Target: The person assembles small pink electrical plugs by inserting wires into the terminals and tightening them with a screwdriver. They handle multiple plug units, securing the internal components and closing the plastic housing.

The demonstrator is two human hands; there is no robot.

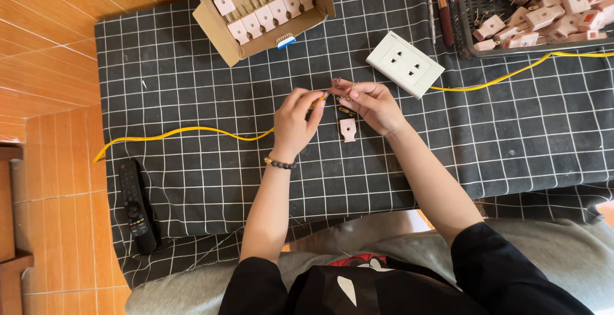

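**Head view: both hands pinch the end of a yellow wire**

The left hand (295, 123) closes its fingers (314, 105) around the thin yellow wire (192, 131), which trails away to the left across the black grid-patterned cloth (192, 72). The right hand (373, 105) meets it, fingers pinched narrow on a small metal part, too small to tell more. Just below the fingers lies a pink plastic plug half (348, 129). A white wall socket plate (404, 63) sits up and to the right of the fingers. Farther above them, an open cardboard box (220, 24) holds pink plugs. A black remote control (135, 205) lies far down-left.
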